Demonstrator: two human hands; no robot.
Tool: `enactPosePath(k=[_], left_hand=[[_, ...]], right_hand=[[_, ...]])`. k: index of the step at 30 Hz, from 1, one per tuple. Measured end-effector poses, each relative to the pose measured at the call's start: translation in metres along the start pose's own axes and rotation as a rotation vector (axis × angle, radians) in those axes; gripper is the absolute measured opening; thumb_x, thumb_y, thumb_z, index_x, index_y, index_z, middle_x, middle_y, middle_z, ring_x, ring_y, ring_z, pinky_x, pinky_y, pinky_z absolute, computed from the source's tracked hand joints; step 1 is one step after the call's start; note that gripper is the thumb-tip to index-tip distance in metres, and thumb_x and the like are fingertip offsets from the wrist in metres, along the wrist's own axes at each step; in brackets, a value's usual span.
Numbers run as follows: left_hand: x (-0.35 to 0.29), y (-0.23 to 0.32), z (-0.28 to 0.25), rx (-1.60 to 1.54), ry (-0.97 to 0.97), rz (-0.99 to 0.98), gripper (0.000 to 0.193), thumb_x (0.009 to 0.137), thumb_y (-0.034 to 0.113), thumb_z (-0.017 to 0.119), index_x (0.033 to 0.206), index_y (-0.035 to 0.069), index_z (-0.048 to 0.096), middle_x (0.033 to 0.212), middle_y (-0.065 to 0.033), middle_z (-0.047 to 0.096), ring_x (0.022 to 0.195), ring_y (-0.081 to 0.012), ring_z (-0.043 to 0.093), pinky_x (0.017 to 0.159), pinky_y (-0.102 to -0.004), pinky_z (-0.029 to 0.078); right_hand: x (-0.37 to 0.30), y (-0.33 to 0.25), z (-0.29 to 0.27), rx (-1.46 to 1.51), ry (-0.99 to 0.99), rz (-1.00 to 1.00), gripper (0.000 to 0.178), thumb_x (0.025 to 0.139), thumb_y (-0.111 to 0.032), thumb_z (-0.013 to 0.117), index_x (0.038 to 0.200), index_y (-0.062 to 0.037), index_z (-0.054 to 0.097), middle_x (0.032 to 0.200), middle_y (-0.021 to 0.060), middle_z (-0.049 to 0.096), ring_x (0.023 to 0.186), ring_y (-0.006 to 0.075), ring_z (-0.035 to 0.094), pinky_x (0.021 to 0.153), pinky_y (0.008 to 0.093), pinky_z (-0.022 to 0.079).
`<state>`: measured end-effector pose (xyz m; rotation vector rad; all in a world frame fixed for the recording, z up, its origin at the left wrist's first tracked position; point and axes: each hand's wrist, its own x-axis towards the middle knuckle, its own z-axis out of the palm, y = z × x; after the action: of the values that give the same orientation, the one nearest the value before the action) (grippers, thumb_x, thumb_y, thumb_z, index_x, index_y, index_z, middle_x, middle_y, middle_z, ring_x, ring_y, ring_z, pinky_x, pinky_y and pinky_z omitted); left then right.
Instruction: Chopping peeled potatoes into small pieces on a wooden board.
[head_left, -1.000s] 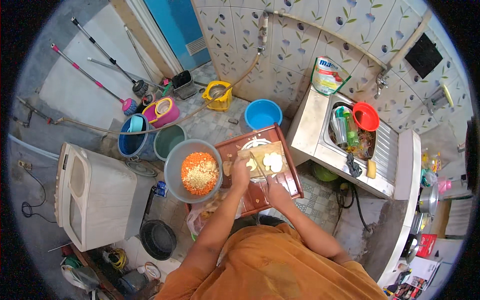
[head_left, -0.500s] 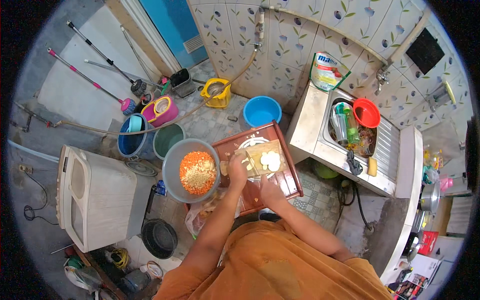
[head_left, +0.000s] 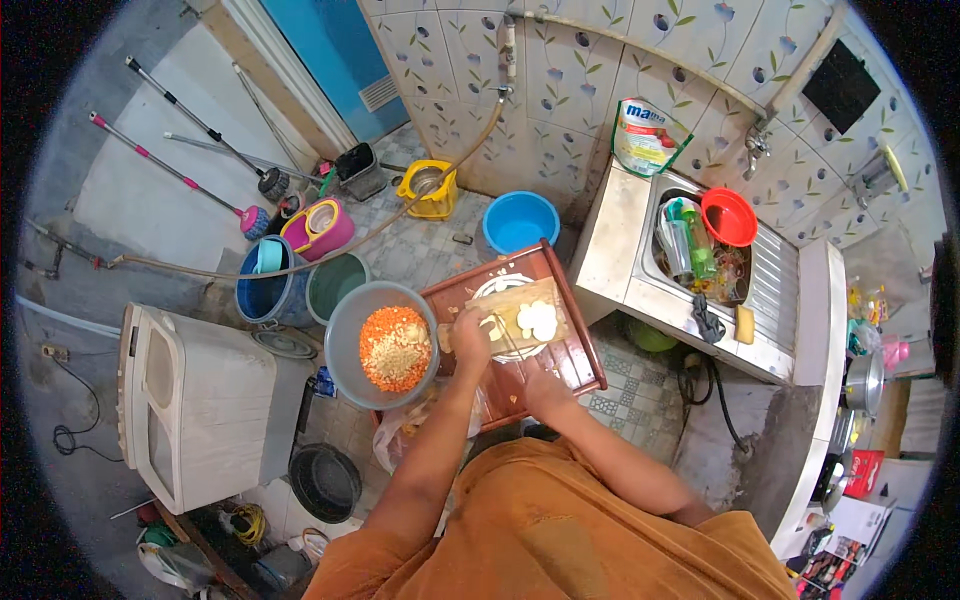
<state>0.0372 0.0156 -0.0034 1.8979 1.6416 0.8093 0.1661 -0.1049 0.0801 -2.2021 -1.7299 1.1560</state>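
Observation:
A wooden cutting board point(head_left: 514, 299) lies over a white round rack or plate on a reddish-brown wooden table point(head_left: 505, 398). Pale round slices point(head_left: 538, 320) are grouped on the board's right part. My left hand point(head_left: 470, 338) is closed at the board's left part, its fingers on a pale vegetable piece point(head_left: 490, 327) of unclear kind. From the near side, my right hand point(head_left: 546, 394) grips a knife point(head_left: 512, 343), its thin blade slanting toward the left hand's fingertips. The handle is hidden in my fist. Left of the table, a large grey bowl point(head_left: 338, 345) holds chopped orange and pale bits.
A clear plastic bag point(head_left: 392, 440) lies below the bowl. Beyond the table stand a blue basin point(head_left: 522, 222) and a yellow bucket point(head_left: 432, 190). To the right is a sink point(head_left: 652, 268) with bottles and a red bowl point(head_left: 729, 217). A white washing machine point(head_left: 205, 400) stands left.
My right hand has drawn slightly back toward me with the knife, and the blade sits lower and nearer. My left hand stays by the pale piece. The whole view has shifted a little.

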Motion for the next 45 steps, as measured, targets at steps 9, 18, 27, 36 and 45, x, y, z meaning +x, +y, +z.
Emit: enactPosePath(k=[9, 18, 27, 36, 45], left_hand=[[0.003, -0.001, -0.001, 0.015, -0.037, -0.022, 0.022, 0.066, 0.005, 0.076, 0.083, 0.003, 0.063, 0.086, -0.0157, 0.064, 0.082, -0.0332, 0.062, 0.071, -0.0417, 0.048], [0.003, -0.006, 0.001, -0.020, -0.020, 0.010, 0.023, 0.065, 0.006, 0.077, 0.082, 0.002, 0.062, 0.085, -0.0154, 0.064, 0.081, -0.0338, 0.062, 0.070, -0.0418, 0.048], [0.005, -0.005, 0.001, -0.030, -0.008, 0.003, 0.023, 0.065, 0.007, 0.078, 0.082, 0.002, 0.063, 0.084, -0.0155, 0.064, 0.081, -0.0328, 0.063, 0.070, -0.0414, 0.048], [0.000, -0.008, 0.001, -0.115, 0.031, 0.015, 0.021, 0.067, 0.004, 0.075, 0.086, 0.002, 0.066, 0.085, -0.0151, 0.064, 0.080, -0.0321, 0.062, 0.072, -0.0397, 0.049], [0.001, -0.005, -0.005, -0.055, 0.001, 0.008, 0.019, 0.067, 0.002, 0.073, 0.085, 0.001, 0.067, 0.083, -0.0161, 0.063, 0.080, -0.0321, 0.062, 0.072, -0.0395, 0.048]], right_hand=[[-0.003, 0.015, 0.014, -0.027, 0.022, -0.071, 0.038, 0.085, 0.000, 0.044, 0.122, 0.0044, 0.041, 0.084, 0.0324, 0.063, 0.082, 0.0432, 0.064, 0.070, 0.0498, 0.052], [-0.015, 0.012, 0.011, 0.031, -0.050, 0.044, 0.021, 0.092, -0.014, 0.050, 0.110, -0.0022, 0.045, 0.099, 0.0283, 0.064, 0.098, 0.0415, 0.062, 0.083, 0.0487, 0.049], [-0.043, 0.012, 0.009, 0.049, -0.068, 0.097, 0.018, 0.092, -0.008, 0.037, 0.106, -0.0006, 0.045, 0.095, 0.0329, 0.062, 0.093, 0.0473, 0.061, 0.083, 0.0533, 0.048], [-0.044, 0.013, -0.012, 0.063, 0.015, -0.140, 0.037, 0.087, -0.005, 0.042, 0.124, -0.0008, 0.039, 0.101, 0.0360, 0.058, 0.093, 0.0497, 0.059, 0.080, 0.0570, 0.046], [-0.008, 0.002, -0.006, 0.007, 0.116, -0.321, 0.062, 0.093, -0.017, 0.045, 0.148, -0.0122, 0.017, 0.088, 0.0323, 0.062, 0.078, 0.0473, 0.061, 0.070, 0.0537, 0.048]])
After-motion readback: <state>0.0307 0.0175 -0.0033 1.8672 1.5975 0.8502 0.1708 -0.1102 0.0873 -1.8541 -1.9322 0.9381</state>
